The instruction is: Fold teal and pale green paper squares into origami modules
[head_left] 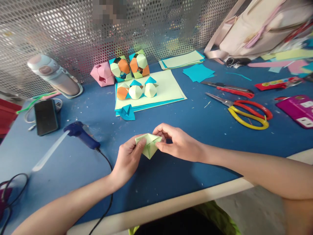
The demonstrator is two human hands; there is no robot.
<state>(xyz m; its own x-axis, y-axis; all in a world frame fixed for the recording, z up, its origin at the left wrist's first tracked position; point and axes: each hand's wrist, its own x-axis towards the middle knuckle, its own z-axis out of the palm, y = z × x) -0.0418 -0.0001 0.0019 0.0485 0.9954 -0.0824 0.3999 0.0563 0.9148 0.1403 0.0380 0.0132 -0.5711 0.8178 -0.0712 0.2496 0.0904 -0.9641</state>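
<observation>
A pale green piece of folded paper [149, 150] is held up over the blue table, its lower end coming to a point. My left hand [129, 155] pinches its left side, thumb on the front face. At the right corner, the thumb and fingers of my right hand [174, 142] close on the paper. Just beyond lies a blue folded paper piece [127, 112]. Behind that, rounded folded units in orange, cream and blue, one a cream unit [135, 92], rest on a stack of cream and blue sheets [168, 85].
A blue glue gun [84, 135] with a trailing cord lies left, near a phone [46, 117] and a bottle [55, 75]. Scissors [246, 112] and a cutter knife [234, 89] lie right. Finished paper balls [102, 74] stand against the perforated metal panel [156, 29].
</observation>
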